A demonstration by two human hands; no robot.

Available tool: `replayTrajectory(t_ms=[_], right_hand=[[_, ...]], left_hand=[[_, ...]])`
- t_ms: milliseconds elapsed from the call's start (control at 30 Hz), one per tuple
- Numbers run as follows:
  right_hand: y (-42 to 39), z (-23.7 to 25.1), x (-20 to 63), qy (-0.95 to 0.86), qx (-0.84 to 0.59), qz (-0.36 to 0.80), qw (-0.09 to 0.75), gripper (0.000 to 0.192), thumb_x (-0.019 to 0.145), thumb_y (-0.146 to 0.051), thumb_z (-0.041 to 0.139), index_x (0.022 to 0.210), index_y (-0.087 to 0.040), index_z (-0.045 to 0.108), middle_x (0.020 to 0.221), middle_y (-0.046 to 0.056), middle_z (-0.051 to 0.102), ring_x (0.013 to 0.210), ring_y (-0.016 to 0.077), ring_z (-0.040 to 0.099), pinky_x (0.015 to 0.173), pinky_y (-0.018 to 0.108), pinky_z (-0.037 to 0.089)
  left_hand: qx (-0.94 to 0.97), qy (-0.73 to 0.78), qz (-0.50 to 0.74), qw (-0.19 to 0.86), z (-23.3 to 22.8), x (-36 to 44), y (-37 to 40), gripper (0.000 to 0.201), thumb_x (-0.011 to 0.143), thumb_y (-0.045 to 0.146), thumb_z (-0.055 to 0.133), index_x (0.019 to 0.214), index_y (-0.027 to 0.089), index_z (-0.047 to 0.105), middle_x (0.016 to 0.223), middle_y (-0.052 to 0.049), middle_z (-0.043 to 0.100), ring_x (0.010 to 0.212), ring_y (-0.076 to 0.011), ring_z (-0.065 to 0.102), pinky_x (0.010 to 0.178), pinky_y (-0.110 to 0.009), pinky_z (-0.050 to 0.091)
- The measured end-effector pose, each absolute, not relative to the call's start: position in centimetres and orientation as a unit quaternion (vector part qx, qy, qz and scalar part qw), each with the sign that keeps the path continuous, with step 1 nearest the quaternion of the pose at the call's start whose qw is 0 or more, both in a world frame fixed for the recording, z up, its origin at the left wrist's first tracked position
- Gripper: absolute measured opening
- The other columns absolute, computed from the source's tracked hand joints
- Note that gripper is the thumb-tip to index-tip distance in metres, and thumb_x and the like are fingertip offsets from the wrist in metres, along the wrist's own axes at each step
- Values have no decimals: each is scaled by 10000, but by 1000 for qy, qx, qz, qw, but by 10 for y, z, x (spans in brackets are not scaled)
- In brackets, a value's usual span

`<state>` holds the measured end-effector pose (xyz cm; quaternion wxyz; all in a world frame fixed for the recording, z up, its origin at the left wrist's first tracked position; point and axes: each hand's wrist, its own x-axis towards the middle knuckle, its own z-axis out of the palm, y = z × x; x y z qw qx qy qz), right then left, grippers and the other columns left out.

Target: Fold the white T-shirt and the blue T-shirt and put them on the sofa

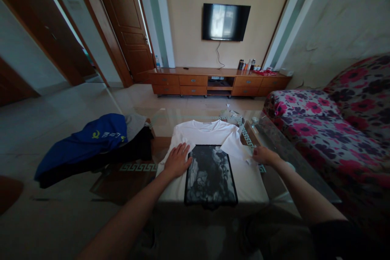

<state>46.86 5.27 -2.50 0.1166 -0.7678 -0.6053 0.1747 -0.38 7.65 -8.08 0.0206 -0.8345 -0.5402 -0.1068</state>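
Observation:
A white T-shirt (210,132) with a black printed panel (210,174) lies flat on a glass table (286,150), collar pointing away from me. My left hand (176,160) presses flat on the shirt's left side, where the sleeve is folded inward. My right hand (263,155) pinches the edge of the right sleeve (236,146), which is folded partly over the shirt.
A pile of clothes, blue (88,138) on top of black and grey, lies at the table's left. A floral sofa (335,122) runs along the right. A wooden TV cabinet (219,81) and wall TV (225,22) stand at the back, with brown doors (126,24) at left.

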Motion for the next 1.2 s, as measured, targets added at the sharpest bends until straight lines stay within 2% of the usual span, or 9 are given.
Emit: replayTrajectory(t_ms=[167, 300, 400, 533, 633, 767, 900, 1000, 1200], right_hand=[[99, -23, 452, -552, -814, 140, 117, 279, 857, -399, 602, 958, -176, 734, 1001, 153, 735, 980, 297, 694, 848, 359, 505], [135, -30, 435, -516, -834, 147, 132, 464, 926, -533, 477, 957, -168, 761, 987, 156, 745, 1003, 305, 705, 865, 353, 522], [161, -39, 422, -480, -854, 141, 142, 635, 916, -668, 420, 1036, -146, 760, 1065, 219, 729, 1084, 349, 679, 912, 424, 524], [195, -52, 409, -386, -901, 94, 175, 899, 787, -850, 457, 1216, -98, 700, 1268, 301, 637, 1252, 437, 561, 1009, 588, 448], [219, -61, 415, -378, -902, 88, 188, 829, 743, -777, 592, 1207, -100, 705, 1265, 305, 635, 1266, 454, 544, 1026, 625, 421], [239, -68, 439, -369, -898, 127, 204, 586, 715, -561, 718, 1106, -125, 745, 1137, 292, 685, 1127, 422, 643, 937, 586, 501], [241, -74, 447, -378, -895, 113, 209, 368, 757, -459, 680, 979, -181, 775, 1095, 243, 709, 1096, 421, 657, 941, 595, 488], [236, -76, 437, -396, -889, 86, 211, 375, 792, -453, 653, 1049, -200, 756, 1123, 219, 704, 1102, 407, 651, 944, 595, 478], [223, -70, 412, -489, -848, -31, 201, 306, 902, -299, 536, 1135, -208, 712, 1160, 161, 669, 1060, 297, 644, 908, 438, 495]], left_hand=[[-837, -539, -96, 23, -79, -4, 77, 635, 1005, 544, 337, 1563, 242, 364, 1662, -56, 289, 1539, -260, 217, 1238, -459, 172], [-837, -539, -90, 22, -77, -3, 78, 639, 1004, 539, 345, 1568, 239, 354, 1667, -57, 276, 1543, -268, 205, 1235, -469, 184], [-838, -538, -90, 25, -79, -2, 80, 646, 1003, 531, 356, 1575, 233, 341, 1670, -60, 265, 1546, -271, 196, 1237, -470, 186], [-839, -536, -93, 27, -82, -3, 83, 643, 1007, 521, 353, 1585, 239, 319, 1670, -58, 267, 1548, -271, 192, 1242, -479, 175], [-839, -535, -94, 28, -82, -3, 85, 642, 1007, 516, 363, 1588, 247, 313, 1670, -56, 268, 1548, -275, 190, 1243, -485, 176], [-839, -534, -95, 27, -82, -3, 87, 651, 1000, 502, 394, 1593, 251, 299, 1674, -58, 256, 1546, -282, 194, 1245, -492, 178], [-842, -530, -93, 26, -83, -3, 88, 653, 1004, 503, 385, 1596, 242, 291, 1677, -64, 246, 1548, -280, 189, 1244, -492, 186], [-842, -530, -96, 27, -82, -3, 88, 650, 1006, 503, 377, 1595, 243, 291, 1677, -63, 246, 1549, -276, 186, 1243, -494, 189], [-840, -532, -101, 25, -81, -2, 88, 646, 995, 496, 395, 1585, 247, 319, 1674, -56, 254, 1550, -278, 181, 1244, -495, 189]])
